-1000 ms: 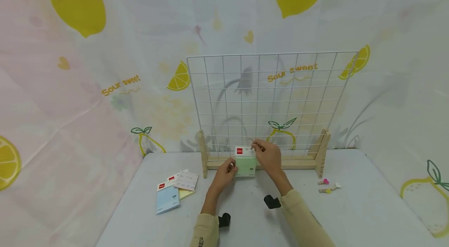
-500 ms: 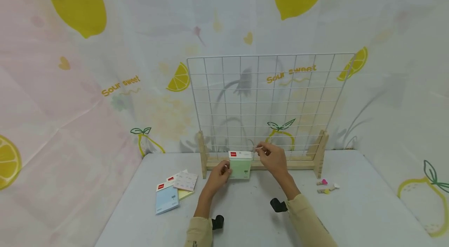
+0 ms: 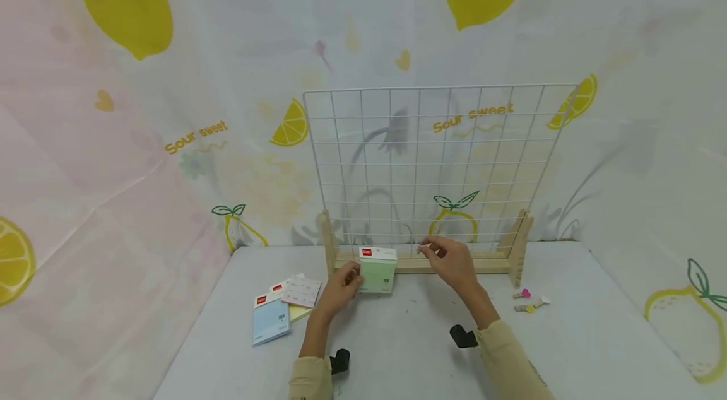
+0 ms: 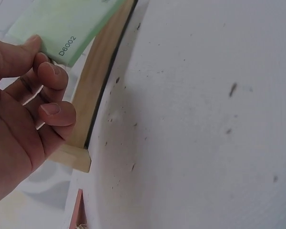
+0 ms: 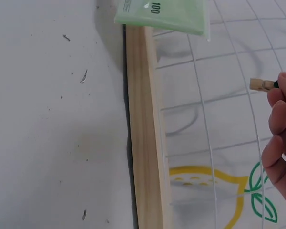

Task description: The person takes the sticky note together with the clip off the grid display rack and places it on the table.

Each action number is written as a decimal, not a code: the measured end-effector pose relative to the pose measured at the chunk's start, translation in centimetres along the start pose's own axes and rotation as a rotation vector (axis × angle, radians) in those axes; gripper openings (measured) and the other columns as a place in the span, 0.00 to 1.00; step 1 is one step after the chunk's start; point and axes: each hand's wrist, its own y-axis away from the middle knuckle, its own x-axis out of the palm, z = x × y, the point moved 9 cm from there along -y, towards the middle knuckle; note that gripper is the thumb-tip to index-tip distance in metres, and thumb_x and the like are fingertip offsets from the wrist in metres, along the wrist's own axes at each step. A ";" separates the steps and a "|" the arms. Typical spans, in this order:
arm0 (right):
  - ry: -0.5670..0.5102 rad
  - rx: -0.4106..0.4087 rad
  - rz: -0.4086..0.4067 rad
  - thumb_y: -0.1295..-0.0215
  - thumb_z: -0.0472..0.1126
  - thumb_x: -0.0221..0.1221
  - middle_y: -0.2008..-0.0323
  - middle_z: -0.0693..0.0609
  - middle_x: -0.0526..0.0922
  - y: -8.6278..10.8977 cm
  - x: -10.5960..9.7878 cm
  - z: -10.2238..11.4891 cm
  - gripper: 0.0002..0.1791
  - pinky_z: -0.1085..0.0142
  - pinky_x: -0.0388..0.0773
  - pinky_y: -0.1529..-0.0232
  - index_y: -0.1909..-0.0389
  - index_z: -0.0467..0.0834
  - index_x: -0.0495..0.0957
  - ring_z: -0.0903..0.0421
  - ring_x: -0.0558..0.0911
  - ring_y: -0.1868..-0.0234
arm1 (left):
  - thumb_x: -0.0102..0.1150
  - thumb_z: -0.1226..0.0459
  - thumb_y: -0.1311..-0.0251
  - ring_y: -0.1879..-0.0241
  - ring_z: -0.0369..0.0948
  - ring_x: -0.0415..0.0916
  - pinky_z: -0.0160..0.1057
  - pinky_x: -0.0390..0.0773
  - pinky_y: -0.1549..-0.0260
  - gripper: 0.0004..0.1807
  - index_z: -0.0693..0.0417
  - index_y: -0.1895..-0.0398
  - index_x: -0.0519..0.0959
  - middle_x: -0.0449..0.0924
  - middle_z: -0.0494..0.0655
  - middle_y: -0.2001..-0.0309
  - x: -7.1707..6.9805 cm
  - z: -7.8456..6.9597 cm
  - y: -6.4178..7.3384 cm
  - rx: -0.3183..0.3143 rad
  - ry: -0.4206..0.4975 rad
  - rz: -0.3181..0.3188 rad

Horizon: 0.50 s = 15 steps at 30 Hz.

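Note:
A green packet of sticky notes [image 3: 377, 275] with a white header is pinched at its left edge by my left hand [image 3: 342, 286]. The left wrist view shows thumb and forefinger on the packet [image 4: 62, 33], the other fingers loosely curled. To its right and apart from it, my right hand [image 3: 452, 261] pinches a small wooden clothespin [image 5: 262, 85], its far end partly hidden by the fingers. Both hands are in front of the lower part of a white wire grid [image 3: 417, 163], which stands on a wooden base [image 3: 483, 265].
On the left of the table [image 3: 409, 356] lie a blue sticky note packet [image 3: 271, 319], a patterned pink-white packet [image 3: 301, 291] and a partly covered yellow one [image 3: 299, 312]. Small clothespins with pink [image 3: 526, 293], yellow [image 3: 530, 308] and white tops lie to the right.
My left hand has drawn the green packet left and slightly down. My right hand, earlier at the packet's upper right corner, has moved right and down, and a gap has opened between them.

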 end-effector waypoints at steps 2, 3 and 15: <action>0.011 -0.005 -0.003 0.44 0.35 0.71 0.78 0.58 0.83 0.2 -0.2 -0.1 0.05 0.68 0.71 0.79 0.66 0.43 0.86 0.64 0.73 0.81 | 0.54 0.73 0.32 0.76 0.39 0.69 0.34 0.71 0.78 0.04 0.58 0.59 0.74 0.73 0.48 0.71 -0.3 0.0 0.1 -0.002 -0.003 -0.003; 0.015 -0.006 -0.002 0.44 0.35 0.71 0.78 0.58 0.83 0.3 -0.2 -0.2 0.06 0.68 0.71 0.79 0.66 0.43 0.86 0.65 0.73 0.81 | 0.54 0.73 0.32 0.76 0.39 0.69 0.34 0.71 0.78 0.04 0.57 0.59 0.74 0.73 0.48 0.71 -0.5 0.1 0.2 -0.007 -0.002 -0.005; 0.088 -0.003 -0.009 0.47 0.36 0.73 0.80 0.59 0.81 1.7 -2.0 -1.9 0.08 0.67 0.70 0.80 0.68 0.45 0.84 0.65 0.73 0.81 | 0.55 0.70 0.31 0.74 0.39 0.70 0.34 0.71 0.76 0.06 0.55 0.54 0.77 0.74 0.48 0.68 -2.2 1.4 1.6 -0.066 -0.018 0.011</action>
